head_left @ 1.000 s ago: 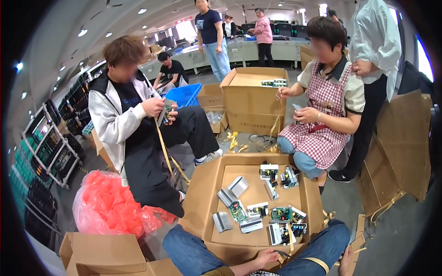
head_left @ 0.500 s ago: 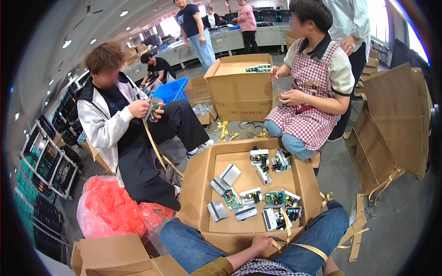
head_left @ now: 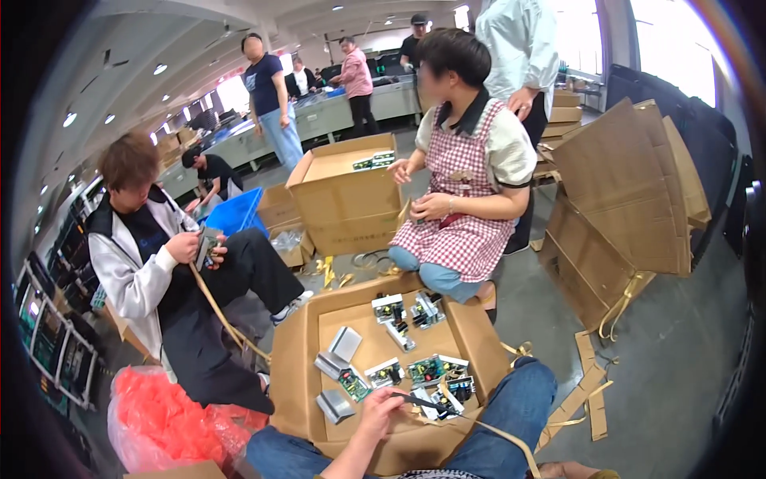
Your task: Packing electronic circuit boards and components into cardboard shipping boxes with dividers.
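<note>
Yellow strap [head_left: 501, 436] crosses the right thigh; the left hand [head_left: 378, 413] has just risen from the lap, pinching the dark strip [head_left: 427, 403], which now hangs over the boards [head_left: 424, 369] in the box [head_left: 290, 377]. The right hand's [head_left: 560, 469] grip I can't tell.

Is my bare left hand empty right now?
No, your bare left hand is pinching one end of a thin, dark, flat strip between its fingers.
</note>
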{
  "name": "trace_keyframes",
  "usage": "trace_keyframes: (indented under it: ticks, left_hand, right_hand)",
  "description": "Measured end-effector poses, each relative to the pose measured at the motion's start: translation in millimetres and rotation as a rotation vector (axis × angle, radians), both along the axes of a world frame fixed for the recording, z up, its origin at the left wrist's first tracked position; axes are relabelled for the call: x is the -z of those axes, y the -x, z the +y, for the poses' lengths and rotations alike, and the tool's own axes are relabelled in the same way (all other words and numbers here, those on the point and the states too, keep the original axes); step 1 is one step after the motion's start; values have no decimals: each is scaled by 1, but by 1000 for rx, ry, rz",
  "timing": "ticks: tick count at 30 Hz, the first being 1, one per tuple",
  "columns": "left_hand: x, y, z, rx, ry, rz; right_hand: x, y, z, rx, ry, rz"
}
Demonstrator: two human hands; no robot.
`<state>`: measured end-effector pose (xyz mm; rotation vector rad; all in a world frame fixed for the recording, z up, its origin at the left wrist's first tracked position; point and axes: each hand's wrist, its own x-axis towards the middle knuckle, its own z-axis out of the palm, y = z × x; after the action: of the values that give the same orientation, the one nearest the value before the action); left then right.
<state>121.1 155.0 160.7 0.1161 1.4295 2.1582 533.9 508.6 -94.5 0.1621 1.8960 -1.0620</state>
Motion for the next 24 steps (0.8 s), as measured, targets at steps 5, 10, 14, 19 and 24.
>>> trace_keyframes:
  ticks: [5, 10, 14, 19, 24]
  left_hand:
    - [-19, 20, -22, -82, -49, 21]
    - [-37, 30, -44, -199, -155, 32]
    - [-36, 15, -54, -164, -93, 32]
    - [3, 9, -61, -101, -21, 27]
    - [-6, -10, -42, -10, 33, 62]
  right_hand:
    - [-138, 1, 33, 620, 69, -545]
    - [-223, 10, 78, 1124, -288, 246]
    - [-238, 89, 78, 1220, -566, 791]
    - [-283, 252, -73, 672, -412, 1326]
    - [-278, 335, -200, 147, -333, 1727]
